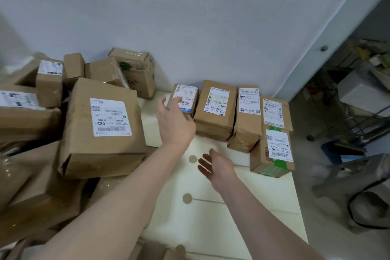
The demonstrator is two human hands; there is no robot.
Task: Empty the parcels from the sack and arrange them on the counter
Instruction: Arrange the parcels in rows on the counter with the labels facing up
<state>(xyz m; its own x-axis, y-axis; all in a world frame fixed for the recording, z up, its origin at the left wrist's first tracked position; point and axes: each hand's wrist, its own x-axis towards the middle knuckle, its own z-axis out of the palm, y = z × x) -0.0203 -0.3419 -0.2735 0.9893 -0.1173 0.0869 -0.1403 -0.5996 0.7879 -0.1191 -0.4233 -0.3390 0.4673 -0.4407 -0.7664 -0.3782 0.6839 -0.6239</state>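
1. One cream counter stands against a pale wall; its right end is partly bare.
2. Many brown parcels lie heaped in a pile over the counter's left end, up to the back edge.
3. One big parcel tops the pile's right side, tilted, with a white label reading 023.
4. Four parcels form a row along the back edge, side by side and touching, labels up.
5. One green-taped parcel sits at the right edge, just in front of the row's last parcel.
6. One small parcel is the row's left end, flat on the counter.
7. The left hand reaches onto the small parcel's near left corner, fingers resting on its label and thumb spread out to the side.
8. The right hand hovers over the bare counter, palm turned left, fingers loose and apart, holding nothing.
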